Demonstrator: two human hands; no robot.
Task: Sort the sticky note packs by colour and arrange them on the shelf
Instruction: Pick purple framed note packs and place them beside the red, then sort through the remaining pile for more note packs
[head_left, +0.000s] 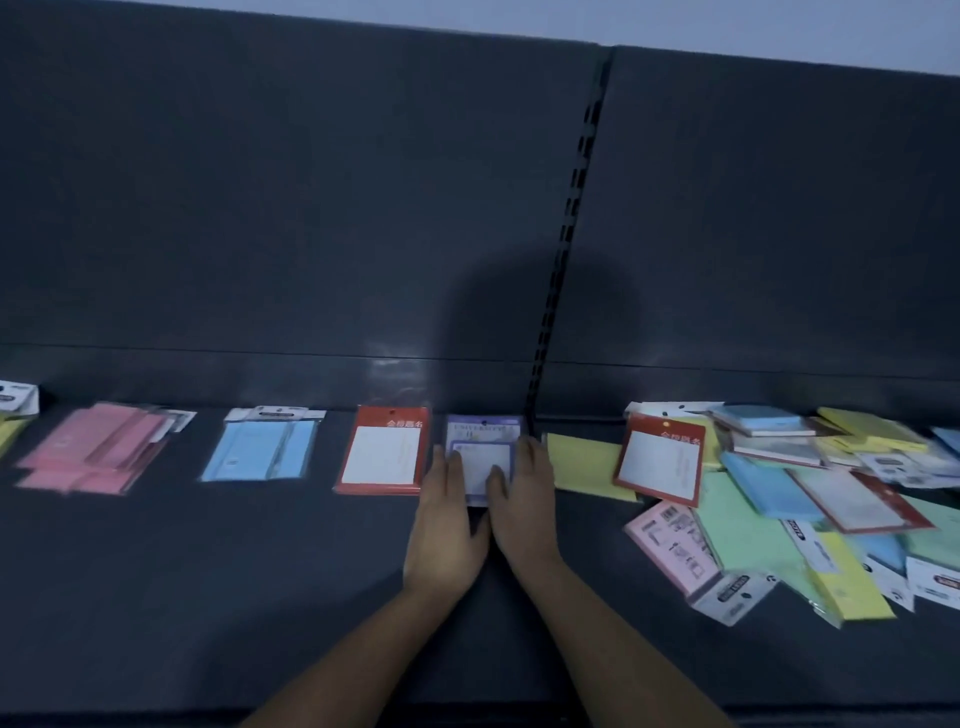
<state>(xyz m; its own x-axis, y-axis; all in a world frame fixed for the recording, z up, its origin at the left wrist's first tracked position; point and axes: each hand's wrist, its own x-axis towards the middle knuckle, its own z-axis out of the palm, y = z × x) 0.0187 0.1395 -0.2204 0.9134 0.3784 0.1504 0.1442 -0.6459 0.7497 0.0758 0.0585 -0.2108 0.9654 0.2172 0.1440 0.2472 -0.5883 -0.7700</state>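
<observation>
Shelf (208, 597): packs in a row along the back panel (311, 208). From far left: one pack (18, 397) at the frame edge, then a stack (93, 454), a second stack (265, 449), a third (384, 452), all apart from each other. Just right of the third, a fourth pack (480, 447), in front of the slotted upright (561, 260). Left hand (447, 530) and right hand (524, 514) lie flat at its two sides, fingers on it. Right of the hands: a loose heap (805, 493), packs overlapping, some tilted, reaching the right frame edge.
</observation>
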